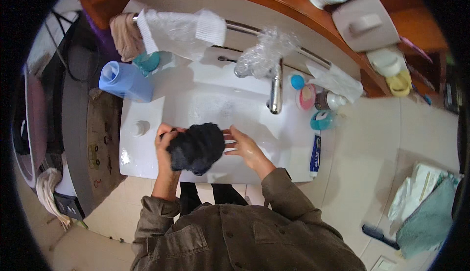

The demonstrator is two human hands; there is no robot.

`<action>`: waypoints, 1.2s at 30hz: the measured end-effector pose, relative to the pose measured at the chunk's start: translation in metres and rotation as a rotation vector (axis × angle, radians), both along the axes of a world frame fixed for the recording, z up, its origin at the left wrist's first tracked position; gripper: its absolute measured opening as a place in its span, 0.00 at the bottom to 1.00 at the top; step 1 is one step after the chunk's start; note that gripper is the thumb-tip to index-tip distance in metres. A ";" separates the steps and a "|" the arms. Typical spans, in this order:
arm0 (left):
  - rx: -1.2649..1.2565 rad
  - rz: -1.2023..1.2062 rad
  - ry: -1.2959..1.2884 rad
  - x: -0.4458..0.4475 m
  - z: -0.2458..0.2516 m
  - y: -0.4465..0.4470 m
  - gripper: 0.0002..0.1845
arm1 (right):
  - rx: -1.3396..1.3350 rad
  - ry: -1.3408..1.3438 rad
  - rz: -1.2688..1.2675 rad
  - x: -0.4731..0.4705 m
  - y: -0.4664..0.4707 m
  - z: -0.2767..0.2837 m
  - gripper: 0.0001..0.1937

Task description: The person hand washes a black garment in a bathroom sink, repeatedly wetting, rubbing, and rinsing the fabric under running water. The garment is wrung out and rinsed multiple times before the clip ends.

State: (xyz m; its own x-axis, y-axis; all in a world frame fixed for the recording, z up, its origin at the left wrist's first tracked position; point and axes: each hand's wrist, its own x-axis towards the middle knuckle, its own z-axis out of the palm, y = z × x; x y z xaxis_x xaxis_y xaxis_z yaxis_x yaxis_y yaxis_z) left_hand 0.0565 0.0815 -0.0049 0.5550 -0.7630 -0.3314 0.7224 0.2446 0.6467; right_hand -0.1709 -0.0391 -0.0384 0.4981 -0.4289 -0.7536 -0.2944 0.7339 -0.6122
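Over the front of a white washbasin (227, 102) I hold a bunched black cloth (198, 148). My left hand (167, 148) grips its left side, with the fingers curled over the edge. On the other side, my right hand (244, 148) has its fingers spread beside the cloth's right edge; whether the fingertips touch it I cannot tell. A chrome faucet (276, 91) stands at the back right of the basin, with clear crumpled plastic (270, 50) behind it. No running water is visible.
A blue detergent bottle (126, 81) and a white cap (140, 128) stand on the basin's left side. Along the right lie a toothpaste tube (315, 155), a teal bottle (322, 120) and a blue ball (297, 82). A wooden shelf (293, 2) curves above the back.
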 end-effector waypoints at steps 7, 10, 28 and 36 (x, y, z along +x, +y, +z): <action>0.148 0.072 -0.024 0.035 -0.063 0.079 0.08 | -0.629 0.466 0.998 -0.064 0.026 -0.070 0.26; 0.253 0.167 0.022 0.037 -0.069 0.087 0.07 | -0.750 0.460 0.937 -0.065 0.035 -0.088 0.27; 0.261 0.086 -0.248 0.028 -0.059 0.077 0.05 | -1.109 0.538 0.725 0.035 -0.051 -0.137 0.21; 0.204 0.054 -0.265 0.030 -0.061 0.077 0.07 | -1.076 0.461 0.503 0.031 -0.066 -0.111 0.15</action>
State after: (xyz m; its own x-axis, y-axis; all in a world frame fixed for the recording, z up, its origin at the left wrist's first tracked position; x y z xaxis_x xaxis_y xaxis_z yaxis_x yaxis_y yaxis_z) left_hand 0.0863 0.1581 -0.0660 0.6801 -0.6629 -0.3130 0.5122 0.1242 0.8499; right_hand -0.1403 -0.1049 -0.1494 0.5687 -0.7696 -0.2904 -0.7379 -0.3212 -0.5936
